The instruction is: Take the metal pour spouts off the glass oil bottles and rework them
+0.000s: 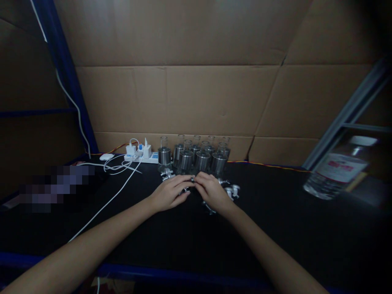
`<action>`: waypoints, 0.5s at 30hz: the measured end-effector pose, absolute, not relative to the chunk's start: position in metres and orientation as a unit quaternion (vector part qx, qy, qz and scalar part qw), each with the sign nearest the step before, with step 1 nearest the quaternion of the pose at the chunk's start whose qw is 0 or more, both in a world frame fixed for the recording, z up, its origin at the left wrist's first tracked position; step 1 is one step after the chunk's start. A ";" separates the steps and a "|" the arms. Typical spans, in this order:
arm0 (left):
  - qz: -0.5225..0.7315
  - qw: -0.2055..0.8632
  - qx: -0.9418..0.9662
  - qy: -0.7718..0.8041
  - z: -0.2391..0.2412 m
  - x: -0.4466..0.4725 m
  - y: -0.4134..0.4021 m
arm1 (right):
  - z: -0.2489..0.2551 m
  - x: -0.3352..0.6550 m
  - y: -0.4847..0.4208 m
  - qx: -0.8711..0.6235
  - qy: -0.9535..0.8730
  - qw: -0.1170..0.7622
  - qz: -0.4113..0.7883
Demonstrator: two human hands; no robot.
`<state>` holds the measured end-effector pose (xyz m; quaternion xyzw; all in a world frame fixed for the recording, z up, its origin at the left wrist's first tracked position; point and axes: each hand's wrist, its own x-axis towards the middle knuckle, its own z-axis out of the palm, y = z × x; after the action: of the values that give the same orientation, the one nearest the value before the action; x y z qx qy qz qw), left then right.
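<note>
My left hand [171, 192] and my right hand [213, 192] meet fingertip to fingertip over the black tabletop. Between them they pinch a small shiny metal part [184, 190], mostly covered by the fingers, so its exact kind does not show. Several silver metal fittings with short arms [235, 191] lie beside and partly under my right hand. More such silver fittings [167, 174] rest just beyond my left hand. Behind the hands stands a group of glass bottles with metal-banded bodies and narrow necks [219, 162], all upright.
Left of the bottles, a white power strip [154, 157] holds plugs, and a white cable [118, 192] crosses the table. A large transparent bottle [341, 167] with a white cap is at the right. Cardboard [183, 98] lines the back; a blue post [70, 77] rises at left.
</note>
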<state>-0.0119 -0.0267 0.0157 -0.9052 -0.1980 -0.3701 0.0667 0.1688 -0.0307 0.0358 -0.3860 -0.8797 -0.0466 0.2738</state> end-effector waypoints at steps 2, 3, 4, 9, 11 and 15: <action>-0.368 0.078 -0.906 -0.192 0.015 -0.013 -0.026 | 0.036 0.169 -0.031 -0.384 -0.880 0.277 -0.042; -0.367 0.084 -0.907 -0.190 0.015 -0.013 -0.026 | 0.036 0.169 -0.031 -0.383 -0.880 0.278 -0.041; -0.366 0.088 -0.907 -0.187 0.014 -0.013 -0.025 | 0.037 0.169 -0.031 -0.384 -0.879 0.279 -0.041; -0.370 0.097 -0.905 -0.186 0.013 -0.013 -0.026 | 0.038 0.168 -0.032 -0.400 -0.871 0.281 -0.048; -0.378 0.102 -0.901 -0.190 0.014 -0.013 -0.026 | 0.038 0.167 -0.033 -0.401 -0.872 0.277 -0.049; -0.392 0.111 -0.889 -0.209 0.014 -0.014 -0.027 | 0.040 0.165 -0.039 -0.381 -0.885 0.265 -0.044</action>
<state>-0.0138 -0.0273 0.0145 -0.8891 -0.2086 -0.3921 0.1107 0.1648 -0.0389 0.0403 -0.3808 -0.8849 -0.0443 0.2647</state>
